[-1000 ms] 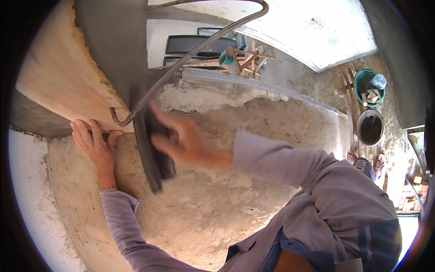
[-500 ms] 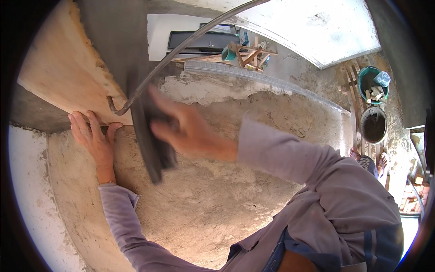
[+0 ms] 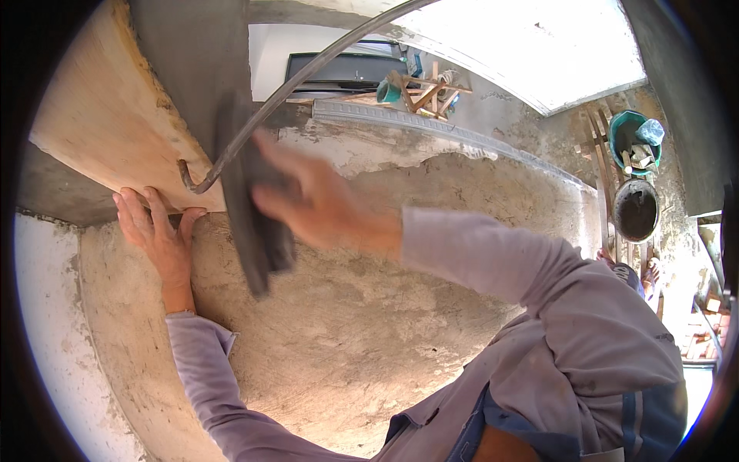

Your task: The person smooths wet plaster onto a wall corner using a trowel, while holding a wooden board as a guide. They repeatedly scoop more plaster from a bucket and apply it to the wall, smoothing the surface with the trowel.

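I see right hand (image 3: pixel 315 202) blurred, fingers curled round long dark-grey flat float (image 3: pixel 245 212) just left of it, long axis near up-down in view; left hand (image 3: pixel 159 237) farther off, spread, gripping nothing, against pale tan wooden board (image 3: pixel 112 104).

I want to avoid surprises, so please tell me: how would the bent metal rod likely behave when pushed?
The bent metal rod is probably stiff, since its long span holds a smooth curve. Pushed sideways, it might pivot, because its hooked end seems to meet the wooden board only at a small spot.
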Demonstrator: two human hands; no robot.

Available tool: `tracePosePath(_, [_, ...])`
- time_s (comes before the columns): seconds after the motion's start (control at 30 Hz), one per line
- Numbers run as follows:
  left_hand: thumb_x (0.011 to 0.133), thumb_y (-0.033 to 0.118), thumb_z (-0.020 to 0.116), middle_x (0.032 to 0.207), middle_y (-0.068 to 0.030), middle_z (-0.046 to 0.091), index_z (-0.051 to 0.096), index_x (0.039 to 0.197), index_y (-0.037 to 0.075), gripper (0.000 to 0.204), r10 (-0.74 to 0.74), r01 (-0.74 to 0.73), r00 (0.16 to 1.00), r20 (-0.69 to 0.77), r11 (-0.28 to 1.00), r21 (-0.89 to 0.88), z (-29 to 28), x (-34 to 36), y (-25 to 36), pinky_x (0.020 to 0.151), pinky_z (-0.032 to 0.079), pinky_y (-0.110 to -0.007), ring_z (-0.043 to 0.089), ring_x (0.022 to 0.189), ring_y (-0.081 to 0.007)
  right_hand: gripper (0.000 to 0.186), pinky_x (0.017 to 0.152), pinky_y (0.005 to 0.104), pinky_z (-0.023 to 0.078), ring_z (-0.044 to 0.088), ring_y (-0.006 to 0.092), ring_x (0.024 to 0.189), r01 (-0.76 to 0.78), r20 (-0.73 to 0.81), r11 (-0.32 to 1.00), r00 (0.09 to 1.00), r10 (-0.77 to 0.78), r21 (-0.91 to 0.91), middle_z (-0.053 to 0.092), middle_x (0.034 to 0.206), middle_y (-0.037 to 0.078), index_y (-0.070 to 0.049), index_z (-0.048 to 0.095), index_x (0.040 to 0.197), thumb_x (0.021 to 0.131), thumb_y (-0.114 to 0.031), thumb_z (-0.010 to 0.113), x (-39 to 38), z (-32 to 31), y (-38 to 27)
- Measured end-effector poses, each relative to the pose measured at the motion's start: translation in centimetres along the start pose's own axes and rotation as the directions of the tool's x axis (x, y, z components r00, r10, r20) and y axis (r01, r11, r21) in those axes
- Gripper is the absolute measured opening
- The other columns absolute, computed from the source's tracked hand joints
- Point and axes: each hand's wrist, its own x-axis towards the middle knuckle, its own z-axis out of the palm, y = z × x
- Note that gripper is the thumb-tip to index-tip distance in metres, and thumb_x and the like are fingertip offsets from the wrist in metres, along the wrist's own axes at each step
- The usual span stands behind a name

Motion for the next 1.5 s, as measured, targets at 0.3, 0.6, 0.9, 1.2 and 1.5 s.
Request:
tracePosePath(0.3, [0.073,0.048,0.075,0.157,-0.0188,0.022,0.033,0.149,0.013,0.093,-0.009,0.009,1.000,-0.002,1.000,0.002,0.4,-0.1,0.3,0.108,0.027,-0.058,0.024,0.142,-0.0444,0.076,0.105,0.0364,0.042,0.042,0.0254,0.135,0.100,-0.172,0.986,0.977,-0.123,-0.137,0.041,0.148,0.020,-0.002,0.027,0.151,0.094,-0.039,0.062,1.3,-3.7,0.8])
tracePosePath(0.6, [0.074,0.049,0.074,0.157,-0.0201,0.022,0.033,0.149,0.012,0.093,0.015,-0.015,1.000,-0.021,1.000,-0.002,0.4,-0.5,-0.2,0.108,0.027,-0.057,0.024,0.142,-0.0445,0.064,0.116,0.0406,0.029,0.037,0.0276,0.139,-0.118,0.228,0.993,0.967,0.115,-0.001,0.035,0.151,0.021,-0.001,0.031,0.148,0.093,-0.014,0.061,-6.4,-0.4,0.2])
tracePosePath(0.9, [0.073,0.047,0.077,0.156,-0.0203,0.024,0.037,0.147,0.012,0.091,-0.019,0.019,1.000,0.000,1.000,-0.003,0.4,0.0,0.4,0.108,0.029,-0.057,0.026,0.141,-0.0455,0.065,0.112,0.0497,0.032,0.041,0.0317,0.135,-0.513,0.109,0.567,0.796,0.596,0.645,0.044,0.145,0.018,-0.003,0.029,0.149,0.097,-0.027,0.059,2.8,-3.6,5.7])
tracePosePath(1.2, [0.075,0.046,0.077,0.155,-0.0252,0.022,0.038,0.144,0.002,0.091,-0.019,0.017,0.999,0.048,0.999,0.027,0.2,-0.6,-0.1,0.110,0.027,-0.056,0.025,0.141,-0.0456,0.068,0.115,0.0537,0.026,0.020,0.0310,0.146,-0.563,0.304,0.403,0.780,0.547,0.721,0.017,0.158,0.017,-0.004,0.018,0.152,0.099,-0.024,0.055,3.2,-0.5,9.3])
tracePosePath(1.5, [0.075,0.046,0.076,0.155,-0.0251,0.022,0.039,0.144,0.003,0.090,-0.017,0.018,0.999,0.042,1.000,-0.004,0.1,-0.8,-0.3,0.109,0.028,-0.055,0.025,0.140,-0.0469,0.080,0.118,0.0558,0.018,0.011,0.0313,0.148,-0.611,0.290,0.405,0.732,0.617,0.680,0.007,0.160,0.019,0.001,0.012,0.152,0.092,-0.014,0.064,5.9,-0.1,8.6])
